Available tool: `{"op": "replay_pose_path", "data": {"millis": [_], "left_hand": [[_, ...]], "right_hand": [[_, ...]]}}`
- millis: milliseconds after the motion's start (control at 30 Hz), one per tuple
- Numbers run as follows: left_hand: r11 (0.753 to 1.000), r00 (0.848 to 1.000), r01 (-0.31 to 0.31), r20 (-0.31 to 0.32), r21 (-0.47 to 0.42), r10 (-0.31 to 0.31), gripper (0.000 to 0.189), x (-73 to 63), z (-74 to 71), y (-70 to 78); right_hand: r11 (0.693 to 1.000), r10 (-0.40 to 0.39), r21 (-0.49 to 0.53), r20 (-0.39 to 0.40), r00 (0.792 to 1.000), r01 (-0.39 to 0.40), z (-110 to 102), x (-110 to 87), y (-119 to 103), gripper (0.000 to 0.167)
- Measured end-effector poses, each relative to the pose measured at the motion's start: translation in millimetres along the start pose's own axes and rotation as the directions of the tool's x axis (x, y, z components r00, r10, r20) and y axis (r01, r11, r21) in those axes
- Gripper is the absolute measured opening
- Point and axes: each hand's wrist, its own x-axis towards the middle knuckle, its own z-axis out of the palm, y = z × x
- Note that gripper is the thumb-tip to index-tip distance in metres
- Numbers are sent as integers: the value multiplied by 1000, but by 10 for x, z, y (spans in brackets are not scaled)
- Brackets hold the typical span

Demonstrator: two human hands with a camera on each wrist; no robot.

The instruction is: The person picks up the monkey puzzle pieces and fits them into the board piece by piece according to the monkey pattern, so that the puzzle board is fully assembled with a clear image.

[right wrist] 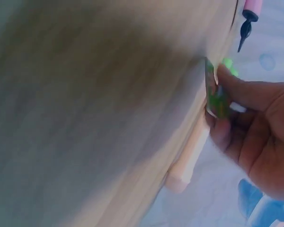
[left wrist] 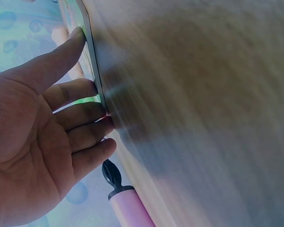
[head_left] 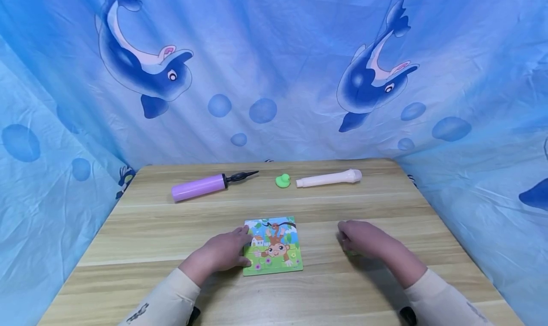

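Note:
A square puzzle [head_left: 274, 250] with a picture of a monkey, a house and flowers lies flat on the wooden table. At its left edge rests my left hand [head_left: 227, 250], thumb and fingertips touching the rim; the left wrist view shows this palm [left wrist: 38, 132] with the fingers spread and fairly straight. To the right of the puzzle, apart from it, my right hand [head_left: 364, 238] pinches a small flat green puzzle piece [right wrist: 217, 97] between thumb and fingers. In the head view the hand covers most of that piece.
Along the back of the table [head_left: 171, 231] lie a purple hand pump [head_left: 199, 188] with a black nozzle, a small green rubber duck [head_left: 283, 181] and a pale pink toy microphone [head_left: 327, 178]. Blue fabric [head_left: 274, 69] printed with dolphins hangs behind and on both sides.

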Motion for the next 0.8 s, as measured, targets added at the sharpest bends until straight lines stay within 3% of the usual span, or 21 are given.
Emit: {"op": "replay_pose_path", "data": {"millis": [100,200,367,500,800], "left_hand": [[1000,1000,-2,2,0,2,70,8,10,-5],[1000,1000,0,6,-2,0,70,14,18,-7],[1000,1000,1,9,-24,-1,71,7,31,-4],[999,1000,3,11,-34,-2,70,0,34,-2],[1000,1000,-4,1,-19,4,70,18,11,-14]], "right_hand": [[988,-114,101,-26,993,116,-33,70,-134,19],[958,-224,173,-40,974,228,-68,146,-316,14],[915,-349,198,-48,936,351,-26,305,-659,12],[900,-387,205,-32,922,385,74,407,-859,15],[922,-382,69,-15,924,382,266,534,-1007,14]]}}
